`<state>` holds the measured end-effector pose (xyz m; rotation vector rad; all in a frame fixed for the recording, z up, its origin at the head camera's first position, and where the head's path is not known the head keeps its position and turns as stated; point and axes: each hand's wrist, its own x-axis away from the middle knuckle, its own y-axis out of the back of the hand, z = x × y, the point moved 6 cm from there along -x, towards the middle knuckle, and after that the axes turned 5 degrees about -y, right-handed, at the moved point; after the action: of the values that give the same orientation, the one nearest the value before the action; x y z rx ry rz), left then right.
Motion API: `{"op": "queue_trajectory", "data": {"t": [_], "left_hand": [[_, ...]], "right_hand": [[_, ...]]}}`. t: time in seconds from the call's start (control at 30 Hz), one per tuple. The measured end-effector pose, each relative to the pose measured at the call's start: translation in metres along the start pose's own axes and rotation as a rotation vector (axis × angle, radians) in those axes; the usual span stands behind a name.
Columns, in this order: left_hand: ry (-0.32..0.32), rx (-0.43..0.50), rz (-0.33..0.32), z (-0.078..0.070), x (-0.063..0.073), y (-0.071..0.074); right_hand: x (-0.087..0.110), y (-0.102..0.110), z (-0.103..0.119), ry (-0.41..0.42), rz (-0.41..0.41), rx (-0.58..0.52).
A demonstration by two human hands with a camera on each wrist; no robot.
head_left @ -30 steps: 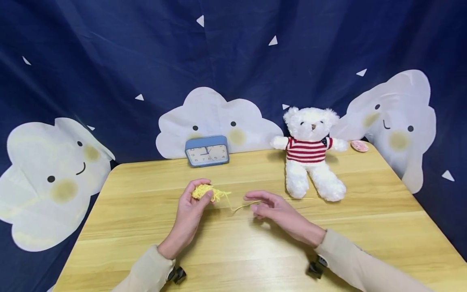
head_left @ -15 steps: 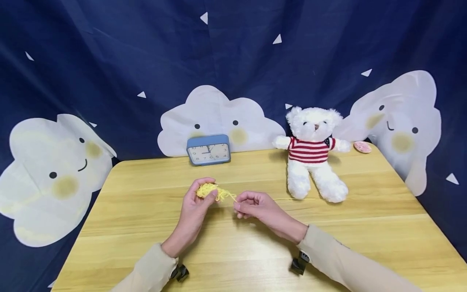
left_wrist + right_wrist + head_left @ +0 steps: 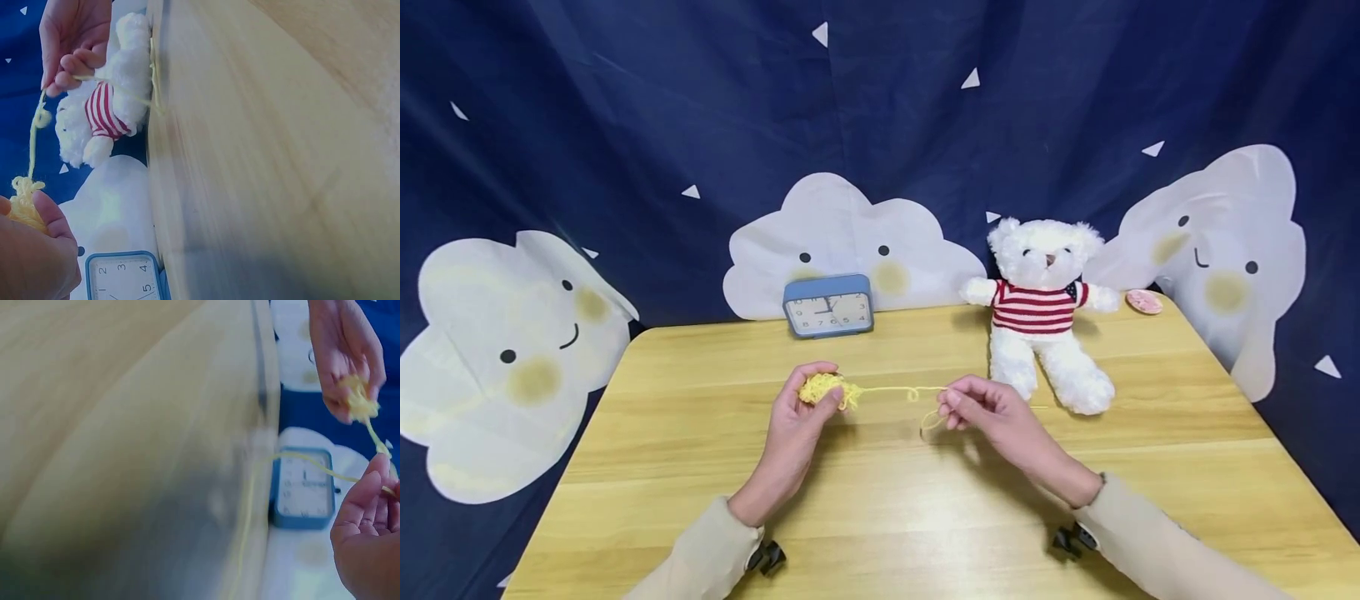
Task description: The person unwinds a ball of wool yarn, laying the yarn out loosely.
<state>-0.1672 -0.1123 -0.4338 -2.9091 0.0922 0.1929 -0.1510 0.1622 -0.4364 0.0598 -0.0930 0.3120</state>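
Observation:
My left hand (image 3: 799, 421) grips a small bundle of yellow yarn (image 3: 820, 388) between thumb and fingers, above the table. From the bundle a yarn strand (image 3: 887, 388) runs taut to the right, with a small loop partway along it. My right hand (image 3: 996, 417) pinches that strand between thumb and fingertips. Below the right fingers the loose tail hangs in a bend, and its end lies on the table towards the bear's feet. In the left wrist view the bundle (image 3: 26, 206) shows beside the left thumb. The right wrist view shows the tail (image 3: 312, 461) crossing in front of the clock.
A blue alarm clock (image 3: 828, 307) stands at the back of the wooden table (image 3: 880, 517). To the right sits a white teddy bear (image 3: 1033, 310) in a striped sweater, close behind my right hand. A pink round item (image 3: 1144, 302) lies at the back right corner.
My right hand first moved in to the bundle and took hold of the strand. It has since drawn back to the right, stretching the yarn out. The left hand stays nearly in place.

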Motion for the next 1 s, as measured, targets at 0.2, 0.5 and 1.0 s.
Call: {"op": "queue_trajectory", "data": {"t": [0.2,0.5,1.0], "left_hand": [[-0.014,-0.005,0.003,-0.001,-0.001,0.002],[-0.018,0.008,-0.009,0.000,0.000,0.005],[-0.051,0.011,-0.017,-0.003,-0.001,0.011]], "right_hand": [[0.015,0.034,0.009,0.044,-0.064,0.064],[0.039,0.076,0.018,0.065,-0.158,0.172],[0.057,0.144,0.004,0.021,-0.309,0.373]]}}
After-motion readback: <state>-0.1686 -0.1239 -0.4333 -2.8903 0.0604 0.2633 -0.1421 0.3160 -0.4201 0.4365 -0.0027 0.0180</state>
